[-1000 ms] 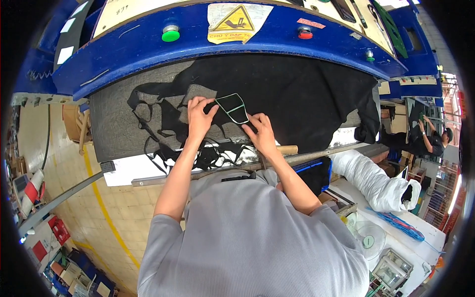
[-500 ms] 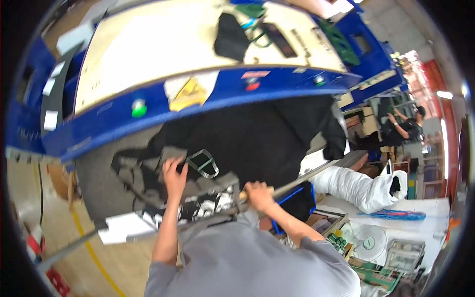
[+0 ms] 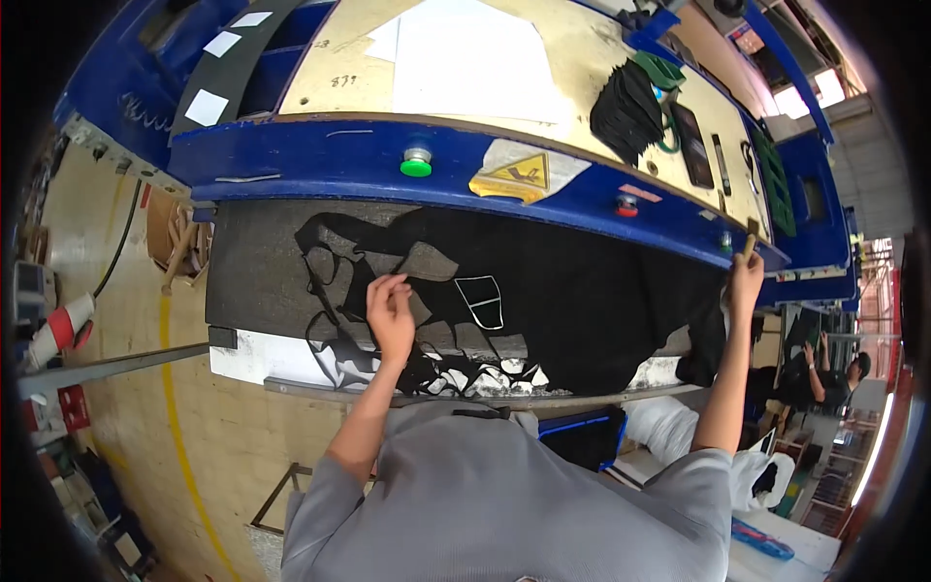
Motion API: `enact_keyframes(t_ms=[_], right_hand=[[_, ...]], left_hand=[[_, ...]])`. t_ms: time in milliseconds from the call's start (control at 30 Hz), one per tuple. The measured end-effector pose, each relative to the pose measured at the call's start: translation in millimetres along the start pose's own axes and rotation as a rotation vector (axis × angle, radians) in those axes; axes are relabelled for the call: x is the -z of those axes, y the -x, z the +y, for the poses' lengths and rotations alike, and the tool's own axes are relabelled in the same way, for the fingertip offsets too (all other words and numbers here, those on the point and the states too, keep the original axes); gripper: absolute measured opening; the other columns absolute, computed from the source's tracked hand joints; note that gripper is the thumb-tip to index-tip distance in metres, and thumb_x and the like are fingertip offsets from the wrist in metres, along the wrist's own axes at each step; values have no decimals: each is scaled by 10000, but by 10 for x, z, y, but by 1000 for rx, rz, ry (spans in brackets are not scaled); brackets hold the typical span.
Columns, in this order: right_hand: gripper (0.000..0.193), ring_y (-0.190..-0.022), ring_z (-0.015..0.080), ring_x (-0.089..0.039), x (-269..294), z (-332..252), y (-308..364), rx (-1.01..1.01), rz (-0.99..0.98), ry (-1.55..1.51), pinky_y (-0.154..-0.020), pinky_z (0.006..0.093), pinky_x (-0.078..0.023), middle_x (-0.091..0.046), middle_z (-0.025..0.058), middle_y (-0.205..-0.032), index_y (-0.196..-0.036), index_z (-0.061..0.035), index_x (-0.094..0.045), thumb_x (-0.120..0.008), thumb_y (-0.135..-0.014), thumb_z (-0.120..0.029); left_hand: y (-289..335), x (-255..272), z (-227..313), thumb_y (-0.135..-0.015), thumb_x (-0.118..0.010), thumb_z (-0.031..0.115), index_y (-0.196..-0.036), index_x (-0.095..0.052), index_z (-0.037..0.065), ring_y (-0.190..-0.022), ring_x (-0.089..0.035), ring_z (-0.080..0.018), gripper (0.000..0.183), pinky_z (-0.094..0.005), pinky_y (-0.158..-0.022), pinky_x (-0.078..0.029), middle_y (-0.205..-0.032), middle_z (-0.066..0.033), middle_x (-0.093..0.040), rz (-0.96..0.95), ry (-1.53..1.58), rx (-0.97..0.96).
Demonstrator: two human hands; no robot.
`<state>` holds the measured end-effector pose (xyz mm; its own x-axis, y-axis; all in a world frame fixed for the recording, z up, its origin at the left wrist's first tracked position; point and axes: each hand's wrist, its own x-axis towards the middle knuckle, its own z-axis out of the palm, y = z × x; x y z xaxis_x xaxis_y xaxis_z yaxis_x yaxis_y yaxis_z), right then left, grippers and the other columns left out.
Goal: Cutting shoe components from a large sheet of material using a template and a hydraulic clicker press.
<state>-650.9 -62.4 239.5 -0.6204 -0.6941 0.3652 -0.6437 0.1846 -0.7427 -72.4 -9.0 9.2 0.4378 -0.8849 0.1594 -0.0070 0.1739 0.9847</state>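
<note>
Black fabric (image 3: 592, 301) lies spread over a dark grey cutting board (image 3: 254, 262), with cut-out gaps along its left and near parts. On the fabric rests a metal cutting die (image 3: 482, 303), a four-sided outline with a crossbar. My left hand (image 3: 390, 315) is left of the die, over the cut-out area, its fingers loosely bent with nothing visible in them. Out at the far right, my right hand (image 3: 745, 279) grips a small wooden-handled tool (image 3: 750, 244) by the blue machine beam's end. The tool's exact kind does not show.
Across the back runs a blue press beam (image 3: 330, 160) with a green button (image 3: 416, 163) and a red one (image 3: 626, 206). Its pale top holds white paper (image 3: 470, 63) and a stack of black pieces (image 3: 626, 112). Fabric scraps (image 3: 485, 378) line the near edge. Another person (image 3: 834, 378) works at far right.
My right hand has swung from the near edge out to the far right with the wooden-handled tool. My left hand has drawn away from the die. The view has shifted and turned.
</note>
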Motion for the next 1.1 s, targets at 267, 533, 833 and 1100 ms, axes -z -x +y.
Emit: enact_keyframes(t_ms=[267, 533, 833, 1100], right_hand=[[291, -522, 171, -570, 259, 342, -1367, -75, -195, 412, -494, 334, -431, -620, 74, -647, -901, 85, -698, -672, -771, -174], [611, -894, 324, -677, 357, 322, -1370, 116, -134, 615, -813, 418, -514, -709, 241, -1012, -1211, 66, -659, -668, -880, -448], [131, -860, 328, -654, -1219, -2019, 1785, 285, -235, 47, -790, 416, -518, -679, 146, -926, -965, -22, -701, -624, -922, -118], [367, -742, 423, -652, -2913, -2778, 2624, 545, -809, -323, -674, 523, -514, -660, 210, -730, -801, -44, -714, -593, -966, -349]], left_hand=[[612, 821, 224, -908, -646, 51, -1002, -704, 43, -633, -596, -193, 110, -323, -584, -483, -782, -93, -627, -216, -419, -70], [754, 674, 83, -796, -724, 109, -821, -705, 95, -581, -610, -255, 34, -373, -546, -499, -669, -49, -636, -198, -657, -249], [572, 567, 245, -846, -689, 204, -671, -586, 95, -558, -581, -281, 230, -425, -514, -453, -581, -67, -566, -307, -892, -276], [309, 302, 431, -907, -632, 247, -668, -570, 53, -576, -592, -333, 314, -459, -528, -446, -601, -112, -582, -334, -958, -221]])
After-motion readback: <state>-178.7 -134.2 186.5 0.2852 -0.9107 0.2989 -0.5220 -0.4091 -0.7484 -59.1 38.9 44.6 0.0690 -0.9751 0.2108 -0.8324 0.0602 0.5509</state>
